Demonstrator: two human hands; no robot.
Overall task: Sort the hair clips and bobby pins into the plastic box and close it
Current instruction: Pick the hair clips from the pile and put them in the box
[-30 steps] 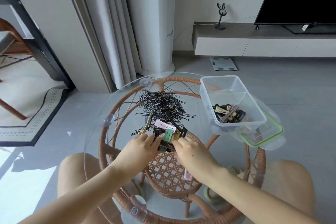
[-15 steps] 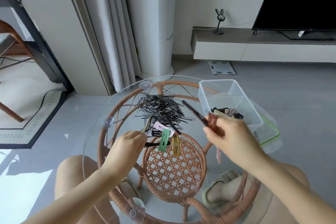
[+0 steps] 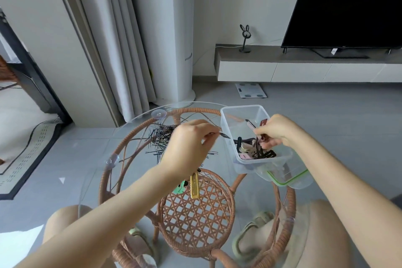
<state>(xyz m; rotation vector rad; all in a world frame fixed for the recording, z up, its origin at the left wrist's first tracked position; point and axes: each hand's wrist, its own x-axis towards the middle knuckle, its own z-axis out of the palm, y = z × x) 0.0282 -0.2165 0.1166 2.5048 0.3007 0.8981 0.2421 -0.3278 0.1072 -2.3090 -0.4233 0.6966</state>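
Both hands' fingers pinch slim clips (image 3: 250, 124) over the clear plastic box (image 3: 230, 128).

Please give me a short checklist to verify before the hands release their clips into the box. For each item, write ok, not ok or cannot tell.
1. Box open, lid off beside it: ok.
2. Right hand over the box with its clips: ok.
3. Left hand over the box: not ok, its dark clip only reaches the rim.
4. Room in the box: ok, clips cover only the near part of the bottom.
5. Table cleared: not ok, bobby pins, a green clip and a yellow clip remain.
6. How many clips the right hand holds: cannot tell.
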